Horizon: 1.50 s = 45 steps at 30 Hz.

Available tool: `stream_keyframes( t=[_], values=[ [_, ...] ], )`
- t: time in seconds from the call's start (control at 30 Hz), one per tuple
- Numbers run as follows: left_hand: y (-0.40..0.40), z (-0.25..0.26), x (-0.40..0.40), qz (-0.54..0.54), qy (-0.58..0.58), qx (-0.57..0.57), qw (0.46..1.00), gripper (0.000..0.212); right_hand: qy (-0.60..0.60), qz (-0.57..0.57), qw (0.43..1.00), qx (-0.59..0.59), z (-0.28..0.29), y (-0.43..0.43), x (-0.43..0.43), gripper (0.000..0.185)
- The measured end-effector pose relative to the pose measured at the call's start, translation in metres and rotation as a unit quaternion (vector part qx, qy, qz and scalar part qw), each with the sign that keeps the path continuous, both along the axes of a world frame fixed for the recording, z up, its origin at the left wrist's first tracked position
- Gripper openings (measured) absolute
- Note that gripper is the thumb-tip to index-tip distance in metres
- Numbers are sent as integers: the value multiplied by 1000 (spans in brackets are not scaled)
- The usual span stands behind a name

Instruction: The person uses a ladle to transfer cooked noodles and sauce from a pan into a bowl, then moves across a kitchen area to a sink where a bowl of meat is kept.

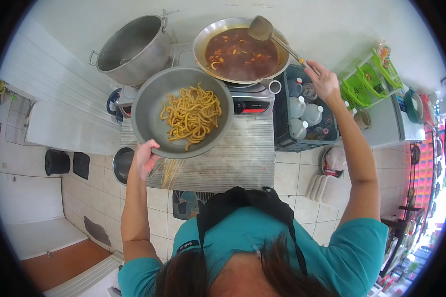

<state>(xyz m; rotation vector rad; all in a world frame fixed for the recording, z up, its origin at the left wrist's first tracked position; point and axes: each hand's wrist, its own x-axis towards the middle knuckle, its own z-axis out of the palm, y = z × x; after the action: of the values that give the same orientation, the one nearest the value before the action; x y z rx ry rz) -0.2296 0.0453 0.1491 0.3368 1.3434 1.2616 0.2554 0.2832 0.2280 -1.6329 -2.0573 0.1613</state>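
Observation:
My left hand (146, 156) grips the near left rim of a wide grey metal basin (148, 100), which is tilted. A heap of curled, yellow-brown pieces of food (193, 115) lies in it. In my right hand (324, 81) is the long handle of a metal wok turner (261, 28), its blade raised over the far right part of a large wok (200, 55). Dark red-brown sauce with orange and yellow bits (241, 55) fills much of the wok, on the stove behind the basin.
A big aluminium pot (145, 59) stands at the back left. The gas stove (254, 104) sits on a striped table top (241, 156) with thin wooden sticks (170, 172) at its near edge. Right of it, a dark plastic crate (282, 143) holds several bottles; green baskets (369, 80) stand beyond.

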Motion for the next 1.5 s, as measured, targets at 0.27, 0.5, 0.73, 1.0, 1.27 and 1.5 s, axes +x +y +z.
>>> stream_keyframes(
  t=[0.27,0.5,0.73,1.0,1.27,1.5],
  values=[
    [-3,-4,-4,2,9,1,1000,36,25,-4,998,-59,-74,68,18,41],
    [-2,8,4,13,22,-10,1000,34,21,70,985,-155,-73,87,8,39],
    [-4,9,6,21,17,-11,1000,33,85,57,966,-238,-43,57,-16,37],
    [-4,5,2,25,10,-18,999,33,132,124,947,-265,-45,47,-24,38],
    [-3,3,0,18,17,-12,1000,32,194,105,904,-367,-43,30,-30,35],
    [-1,1,-1,20,12,-9,1000,33,209,114,900,-364,-45,23,-24,35]
  ],
)
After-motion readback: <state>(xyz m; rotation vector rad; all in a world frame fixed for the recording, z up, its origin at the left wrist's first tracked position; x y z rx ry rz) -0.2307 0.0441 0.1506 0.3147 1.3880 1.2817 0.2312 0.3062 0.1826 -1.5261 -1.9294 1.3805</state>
